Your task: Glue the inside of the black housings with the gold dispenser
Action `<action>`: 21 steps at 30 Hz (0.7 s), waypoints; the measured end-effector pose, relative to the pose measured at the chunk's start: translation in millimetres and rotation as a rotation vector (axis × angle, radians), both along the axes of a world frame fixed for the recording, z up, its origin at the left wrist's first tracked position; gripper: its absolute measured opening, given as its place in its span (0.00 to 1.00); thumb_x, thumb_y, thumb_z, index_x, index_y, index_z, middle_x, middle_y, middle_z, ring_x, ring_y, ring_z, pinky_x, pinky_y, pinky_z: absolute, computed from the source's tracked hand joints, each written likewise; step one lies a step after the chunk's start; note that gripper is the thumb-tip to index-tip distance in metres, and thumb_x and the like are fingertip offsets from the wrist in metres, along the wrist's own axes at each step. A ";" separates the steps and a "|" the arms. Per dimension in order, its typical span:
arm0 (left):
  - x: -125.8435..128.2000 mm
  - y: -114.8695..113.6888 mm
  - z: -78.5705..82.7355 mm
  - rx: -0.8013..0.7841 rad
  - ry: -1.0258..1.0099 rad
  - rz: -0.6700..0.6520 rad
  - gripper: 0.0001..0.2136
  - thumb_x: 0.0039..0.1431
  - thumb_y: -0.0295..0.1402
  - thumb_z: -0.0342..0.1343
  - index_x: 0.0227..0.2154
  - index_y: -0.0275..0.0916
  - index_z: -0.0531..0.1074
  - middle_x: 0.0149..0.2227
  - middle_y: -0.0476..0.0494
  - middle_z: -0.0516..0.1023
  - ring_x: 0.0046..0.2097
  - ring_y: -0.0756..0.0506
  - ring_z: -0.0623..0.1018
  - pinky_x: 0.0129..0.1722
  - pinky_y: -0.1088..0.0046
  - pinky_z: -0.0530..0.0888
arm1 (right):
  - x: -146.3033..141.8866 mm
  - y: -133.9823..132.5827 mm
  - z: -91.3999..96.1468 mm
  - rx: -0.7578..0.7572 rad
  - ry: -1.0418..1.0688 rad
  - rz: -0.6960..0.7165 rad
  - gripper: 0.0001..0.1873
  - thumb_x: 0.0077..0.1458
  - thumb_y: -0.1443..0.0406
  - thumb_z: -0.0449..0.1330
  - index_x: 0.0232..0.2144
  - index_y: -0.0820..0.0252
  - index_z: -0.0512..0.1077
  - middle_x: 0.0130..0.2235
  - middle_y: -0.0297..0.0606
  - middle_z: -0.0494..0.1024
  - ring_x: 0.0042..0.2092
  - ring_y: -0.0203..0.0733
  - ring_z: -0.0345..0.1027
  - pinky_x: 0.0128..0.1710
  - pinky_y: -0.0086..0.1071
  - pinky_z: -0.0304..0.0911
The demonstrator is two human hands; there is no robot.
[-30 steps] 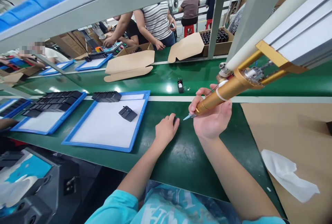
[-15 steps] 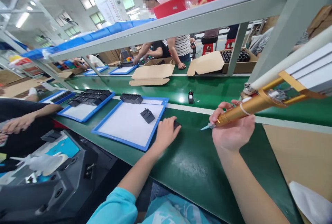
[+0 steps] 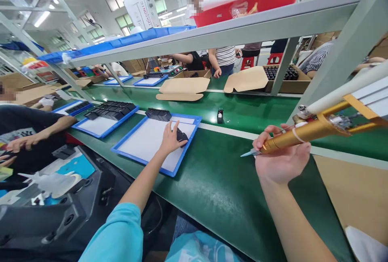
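Note:
My right hand [image 3: 280, 159] is wrapped round a gold glue dispenser [image 3: 298, 136] that hangs from an arm on the right, its pale blue tip pointing left over the green conveyor table [image 3: 224, 181]. My left hand [image 3: 170, 138] reaches onto a blue-framed white tray [image 3: 145, 142] and its fingers close on small black plastic parts [image 3: 182, 135] lying there. A row of black parts [image 3: 158, 114] stands at the tray's far edge.
A second blue tray [image 3: 101, 118] full of black parts lies to the left. A small black part [image 3: 220, 115] stands on the green belt. Brown cardboard [image 3: 354, 189] lies at right. Other people work at left and across the line. A grey shelf frame [image 3: 212, 35] runs overhead.
My left hand left the green table and moved left onto the white tray, onto the black parts. The camera lifted and turned left. My right hand stayed on the dispenser.

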State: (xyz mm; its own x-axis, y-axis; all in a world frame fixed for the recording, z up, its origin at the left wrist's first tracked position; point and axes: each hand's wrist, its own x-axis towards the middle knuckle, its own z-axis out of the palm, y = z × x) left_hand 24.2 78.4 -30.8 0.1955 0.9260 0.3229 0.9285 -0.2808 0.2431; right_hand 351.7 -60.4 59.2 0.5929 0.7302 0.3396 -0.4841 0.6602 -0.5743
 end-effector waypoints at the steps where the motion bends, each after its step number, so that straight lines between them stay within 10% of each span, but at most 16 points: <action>1: -1.3 4.5 0.2 -0.087 -0.103 0.005 0.49 0.43 0.44 0.68 0.66 0.38 0.51 0.66 0.27 0.49 0.67 0.24 0.48 0.62 0.46 0.52 | 0.3 0.1 -0.1 -0.002 0.000 -0.001 0.27 0.49 0.43 0.53 0.39 0.57 0.67 0.32 0.34 0.71 0.20 0.35 0.65 0.16 0.30 0.56; 9: -11.6 3.9 18.1 -0.350 -0.569 0.004 0.41 0.41 0.48 0.65 0.60 0.42 0.62 0.53 0.35 0.68 0.59 0.29 0.65 0.58 0.47 0.61 | 2.5 0.5 0.1 -0.036 -0.023 -0.040 0.29 0.46 0.41 0.53 0.38 0.57 0.68 0.32 0.33 0.71 0.20 0.36 0.64 0.16 0.31 0.55; 15: -6.6 -54.7 38.0 -0.598 -1.612 -0.449 0.41 0.46 0.58 0.53 0.61 0.40 0.61 0.51 0.36 0.73 0.55 0.32 0.72 0.54 0.49 0.67 | 3.9 3.5 1.3 -0.103 0.021 -0.127 0.28 0.41 0.40 0.55 0.33 0.55 0.71 0.28 0.34 0.70 0.19 0.36 0.62 0.14 0.33 0.52; 21: 7.8 -75.0 42.5 -0.644 -1.839 -0.576 0.45 0.38 0.55 0.61 0.61 0.40 0.62 0.50 0.35 0.76 0.61 0.30 0.67 0.58 0.49 0.63 | 1.0 1.4 2.0 -0.152 0.177 -0.151 0.26 0.51 0.43 0.50 0.31 0.53 0.77 0.28 0.36 0.70 0.22 0.33 0.64 0.13 0.33 0.52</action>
